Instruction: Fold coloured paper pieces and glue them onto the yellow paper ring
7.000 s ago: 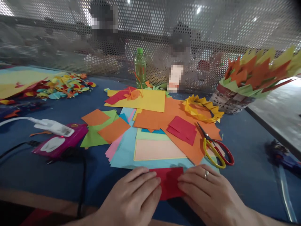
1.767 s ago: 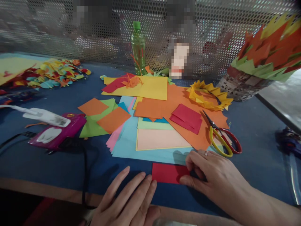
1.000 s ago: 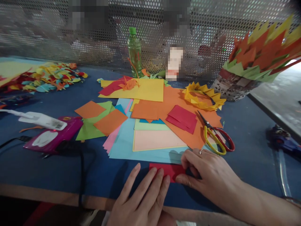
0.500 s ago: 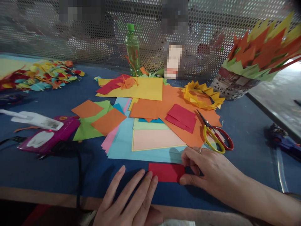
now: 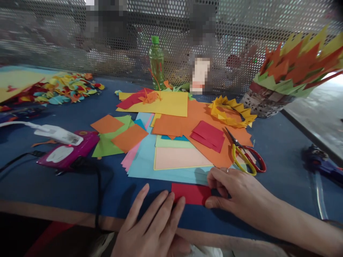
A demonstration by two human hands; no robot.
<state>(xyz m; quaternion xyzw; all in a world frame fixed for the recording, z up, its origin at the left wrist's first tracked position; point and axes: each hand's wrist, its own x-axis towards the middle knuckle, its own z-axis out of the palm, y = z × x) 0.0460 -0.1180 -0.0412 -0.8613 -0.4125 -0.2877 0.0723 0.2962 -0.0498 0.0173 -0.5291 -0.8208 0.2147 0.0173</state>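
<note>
A red paper rectangle [image 5: 191, 194] lies flat on the blue tabletop near its front edge, its long side running left to right. My left hand [image 5: 152, 221] rests with fingers stretched out, the fingertips touching the paper's left end. At the right end, my right hand [image 5: 230, 189] has thumb and curled fingers closed on the paper's edge. Scissors [image 5: 242, 153] with one yellow and one red handle lie just beyond my right hand. Behind the paper spreads a pile of coloured sheets, with red squares [image 5: 207, 136] and orange pieces [image 5: 167, 125] on top.
A purple device [image 5: 68, 151] with black cables lies at left, below a heap of folded paper pieces [image 5: 72, 87]. A green-capped bottle [image 5: 157, 64] stands by the perforated screen. At right are a yellow paper ring [image 5: 232, 112], a folded-paper basket [image 5: 268, 94] and a blue glue gun [image 5: 324, 164].
The view has shifted slightly, moving most things a little to the right in the picture. Both hands keep their places at the ends of the red paper.
</note>
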